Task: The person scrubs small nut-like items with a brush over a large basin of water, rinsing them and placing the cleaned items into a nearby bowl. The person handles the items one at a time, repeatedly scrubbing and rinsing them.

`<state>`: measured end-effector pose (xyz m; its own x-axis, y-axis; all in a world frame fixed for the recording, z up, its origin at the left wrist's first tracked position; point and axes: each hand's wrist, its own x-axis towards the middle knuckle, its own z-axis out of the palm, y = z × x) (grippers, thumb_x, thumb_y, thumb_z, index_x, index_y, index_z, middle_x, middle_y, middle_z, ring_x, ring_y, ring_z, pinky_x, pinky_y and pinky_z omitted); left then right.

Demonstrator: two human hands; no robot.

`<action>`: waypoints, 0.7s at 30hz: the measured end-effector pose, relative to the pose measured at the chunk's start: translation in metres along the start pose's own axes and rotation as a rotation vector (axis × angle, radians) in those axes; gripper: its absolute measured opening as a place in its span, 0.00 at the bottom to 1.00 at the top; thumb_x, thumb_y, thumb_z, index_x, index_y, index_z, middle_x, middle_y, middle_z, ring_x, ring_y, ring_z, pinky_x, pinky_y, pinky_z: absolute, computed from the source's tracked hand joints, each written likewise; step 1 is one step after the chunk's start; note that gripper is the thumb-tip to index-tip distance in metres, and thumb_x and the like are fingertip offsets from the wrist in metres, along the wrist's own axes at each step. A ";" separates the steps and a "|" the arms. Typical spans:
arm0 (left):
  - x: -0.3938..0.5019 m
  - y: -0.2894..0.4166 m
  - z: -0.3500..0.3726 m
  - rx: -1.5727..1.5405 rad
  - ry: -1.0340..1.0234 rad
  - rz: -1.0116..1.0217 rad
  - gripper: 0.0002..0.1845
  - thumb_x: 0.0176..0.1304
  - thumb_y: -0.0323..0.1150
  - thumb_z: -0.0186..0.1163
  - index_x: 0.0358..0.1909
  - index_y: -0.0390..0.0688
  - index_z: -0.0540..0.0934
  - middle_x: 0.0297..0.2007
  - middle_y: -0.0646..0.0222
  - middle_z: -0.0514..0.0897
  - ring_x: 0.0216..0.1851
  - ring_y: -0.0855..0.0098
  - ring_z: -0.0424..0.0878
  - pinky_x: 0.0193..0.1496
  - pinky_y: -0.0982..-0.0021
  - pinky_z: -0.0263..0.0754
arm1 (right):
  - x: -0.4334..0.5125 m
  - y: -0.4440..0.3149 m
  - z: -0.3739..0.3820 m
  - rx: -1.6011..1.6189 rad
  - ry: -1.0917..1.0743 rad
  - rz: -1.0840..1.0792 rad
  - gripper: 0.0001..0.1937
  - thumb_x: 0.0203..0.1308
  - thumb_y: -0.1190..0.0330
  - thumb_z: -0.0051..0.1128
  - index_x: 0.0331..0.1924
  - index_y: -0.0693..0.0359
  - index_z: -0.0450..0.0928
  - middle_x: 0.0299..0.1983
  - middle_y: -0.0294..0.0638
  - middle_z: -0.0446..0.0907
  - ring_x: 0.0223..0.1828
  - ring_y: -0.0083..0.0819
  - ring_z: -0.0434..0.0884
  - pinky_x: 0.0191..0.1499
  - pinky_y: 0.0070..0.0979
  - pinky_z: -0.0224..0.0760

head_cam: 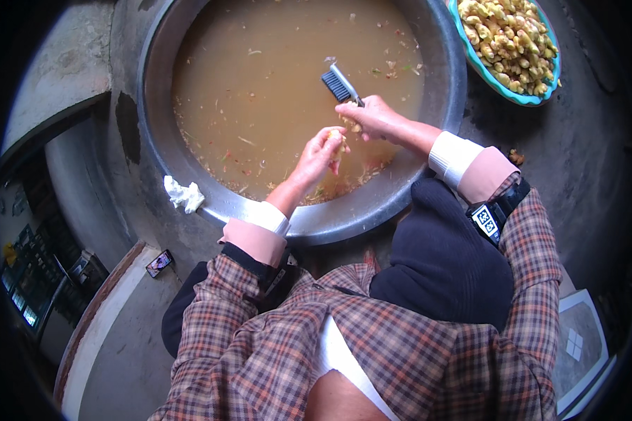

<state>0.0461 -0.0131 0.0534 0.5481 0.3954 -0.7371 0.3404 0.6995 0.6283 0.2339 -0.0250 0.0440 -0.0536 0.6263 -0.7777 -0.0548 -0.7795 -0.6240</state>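
Observation:
Over the near half of a wide metal basin (pixel 316 223) of cloudy brown water, my left hand (pixel 313 158) pinches a piece of ginger (pixel 336 138). My right hand (pixel 376 118) grips a scrub brush (pixel 339 84) with dark bristles and a grey head, pointing away from me toward the basin's middle. Another pale yellow piece, apparently ginger (pixel 352 120), shows under the right fingers. The two hands are close together but apart. Bits of peel and debris float in the water (pixel 274 94), thickest along the near edge.
A turquoise-rimmed basket (pixel 466 50) heaped with ginger roots (pixel 508 44) stands at the far right. A crumpled white cloth or bag (pixel 183 194) lies at the basin's left rim. A phone (pixel 159 263) rests on the ledge at left. A small brown scrap (pixel 516 157) lies on the floor.

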 end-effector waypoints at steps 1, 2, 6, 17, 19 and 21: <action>0.001 0.001 -0.004 -0.083 -0.018 -0.010 0.17 0.69 0.39 0.50 0.56 0.45 0.71 0.34 0.71 0.78 0.24 0.82 0.69 0.25 0.80 0.69 | 0.004 0.001 -0.003 -0.028 0.019 -0.058 0.18 0.59 0.55 0.56 0.22 0.61 0.75 0.15 0.35 0.74 0.11 0.20 0.73 0.16 0.20 0.67; 0.002 0.002 -0.008 -0.168 -0.029 -0.037 0.17 0.69 0.38 0.50 0.56 0.45 0.71 0.34 0.70 0.78 0.24 0.82 0.69 0.24 0.80 0.68 | 0.006 0.002 -0.005 -0.069 0.022 -0.079 0.19 0.58 0.54 0.56 0.23 0.63 0.75 0.17 0.36 0.75 0.13 0.21 0.74 0.18 0.21 0.69; 0.010 -0.001 -0.018 -0.298 -0.042 -0.079 0.11 0.68 0.36 0.50 0.49 0.46 0.72 0.34 0.71 0.76 0.23 0.82 0.67 0.21 0.82 0.64 | 0.020 0.012 -0.008 -0.231 0.103 -0.092 0.21 0.55 0.53 0.57 0.27 0.68 0.78 0.21 0.40 0.79 0.19 0.26 0.80 0.26 0.24 0.75; 0.049 -0.018 -0.027 -0.324 0.212 -0.337 0.21 0.69 0.50 0.46 0.27 0.45 0.71 0.18 0.70 0.72 0.12 0.81 0.60 0.12 0.81 0.51 | 0.023 0.024 -0.005 -0.287 0.076 -0.053 0.22 0.54 0.53 0.56 0.34 0.70 0.79 0.26 0.44 0.81 0.22 0.30 0.82 0.31 0.28 0.77; 0.047 -0.013 -0.031 -0.492 0.069 -0.360 0.26 0.69 0.57 0.42 0.25 0.45 0.71 0.18 0.70 0.72 0.12 0.79 0.62 0.12 0.81 0.54 | 0.023 0.024 -0.004 -0.254 0.088 -0.069 0.21 0.54 0.54 0.56 0.33 0.69 0.79 0.25 0.43 0.81 0.22 0.28 0.81 0.29 0.27 0.77; 0.043 -0.007 -0.032 -0.557 -0.076 -0.337 0.31 0.67 0.63 0.37 0.24 0.45 0.71 0.18 0.69 0.73 0.13 0.78 0.67 0.13 0.81 0.58 | 0.024 0.024 -0.004 -0.204 0.090 -0.079 0.20 0.54 0.54 0.57 0.33 0.68 0.79 0.24 0.41 0.80 0.21 0.26 0.80 0.28 0.25 0.76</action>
<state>0.0429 0.0180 0.0093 0.5396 0.0714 -0.8389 0.0672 0.9896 0.1275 0.2355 -0.0287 0.0105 0.0326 0.6891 -0.7239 0.1474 -0.7197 -0.6785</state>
